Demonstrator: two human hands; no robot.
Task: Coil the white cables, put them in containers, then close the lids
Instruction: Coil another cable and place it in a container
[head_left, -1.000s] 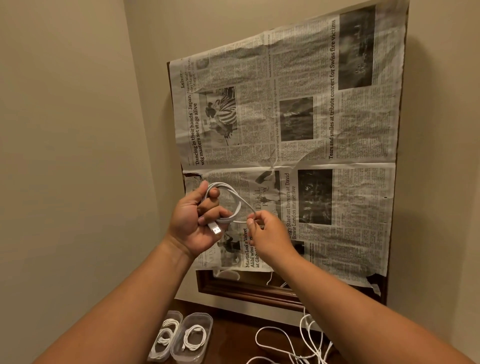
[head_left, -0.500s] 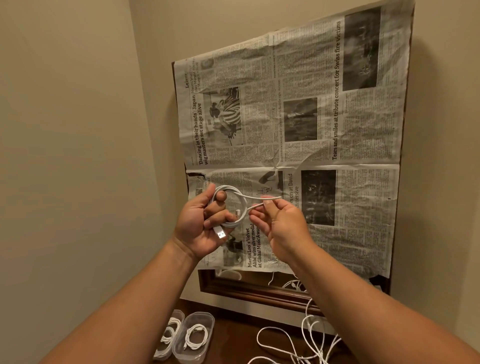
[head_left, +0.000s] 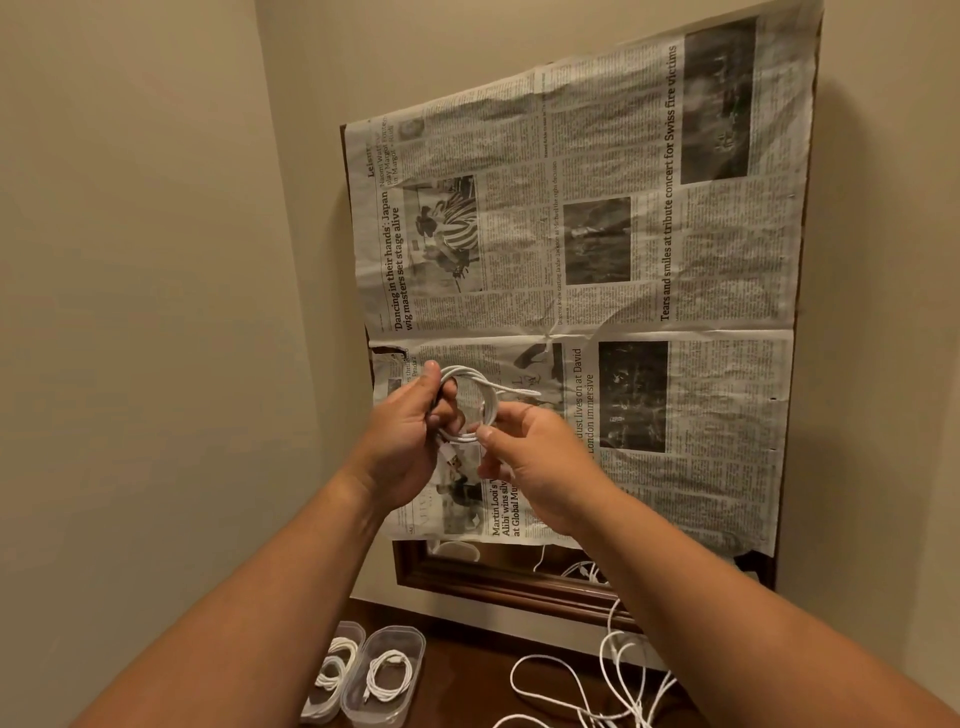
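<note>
We hold the white cable (head_left: 480, 387) up in the air in front of the newspaper (head_left: 597, 260), well above the bench (head_left: 467, 654). It is wound into a small ring of several turns. Our left hand (head_left: 405, 441) grips the left side of the ring, with the thumb on top and the fingers curled through it. Our right hand (head_left: 540, 467) has curled fingers too, and its forefinger and thumb seem to pinch the lower right part of the ring.

The main risk, in our judgement, is the free end (head_left: 522, 392). It sticks out to the right from the top of the ring and nothing holds it. If we do not tuck it in, the turns can spring open when one hand lets go. The plug (head_left: 453, 460) hangs under the left hand and could also pull a turn loose by its weight.

The second risk is the way down. The two containers (head_left: 410, 636) stand far below, at the left of the bench, and each already has a coiled cable inside. If we place this ring in a full one, the lid may not close. We see no empty container and no lid here, so we must look down first.

The loose cables (head_left: 605, 654) lie tangled on the right of the bench. A lowered hand could catch in them and drag them.
</note>
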